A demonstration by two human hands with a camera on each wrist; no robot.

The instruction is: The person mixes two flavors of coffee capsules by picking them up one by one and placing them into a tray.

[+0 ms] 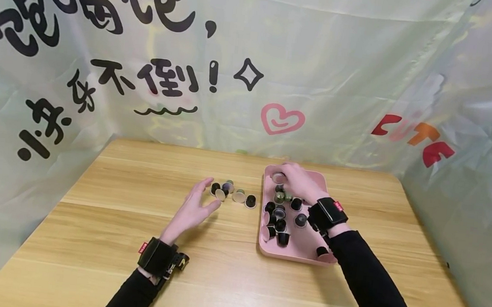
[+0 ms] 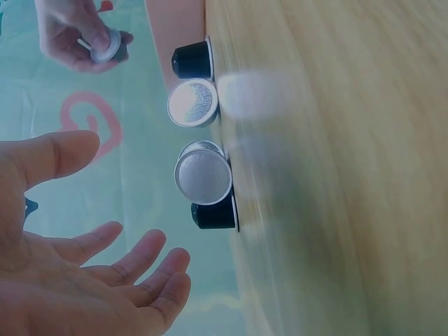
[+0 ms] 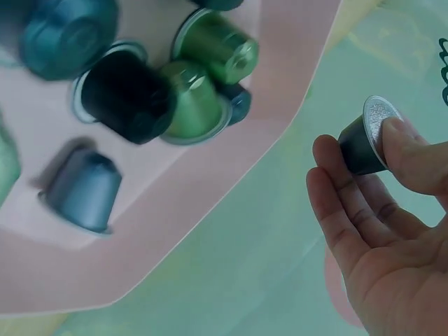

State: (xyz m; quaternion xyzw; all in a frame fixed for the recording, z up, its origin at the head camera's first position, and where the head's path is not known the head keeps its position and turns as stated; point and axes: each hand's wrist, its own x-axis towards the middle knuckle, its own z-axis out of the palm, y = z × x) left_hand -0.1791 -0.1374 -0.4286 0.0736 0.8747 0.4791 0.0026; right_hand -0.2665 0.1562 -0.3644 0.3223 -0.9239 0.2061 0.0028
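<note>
**Right hand pinching a pod over the tray, left hand open by the loose ones**

Right hand (image 3: 392, 231) has a dark capsule (image 3: 362, 143) pinched between thumb and fingertips, foil end under the thumb; the rest of the fingers (image 3: 336, 203) are loosely curled beneath it; from the head view that hand (image 1: 298, 181) sits over the far end of the pink tray (image 1: 307, 256). Below and behind those fingers the tray holds a heap of pods (image 3: 175, 84), a couple green, some dark, one bluish lying on its own nearer the tray's edge.

Left hand (image 1: 191, 210) is released, fingers spread and relaxed, gripping nothing; palm up in the wrist view (image 2: 77, 280); just past its fingertips there's a small cluster of loose capsules (image 1: 233, 194) on the wooden table (image 1: 108, 239), near the fingers but not touching them; two show silver foil lids (image 2: 203, 175), two are dark ones lying on their sides. That cluster lies between the left fingertips and the tray's near wall.

Printed backdrop (image 1: 236, 73) runs behind everything; both wrists wear black straps.
</note>
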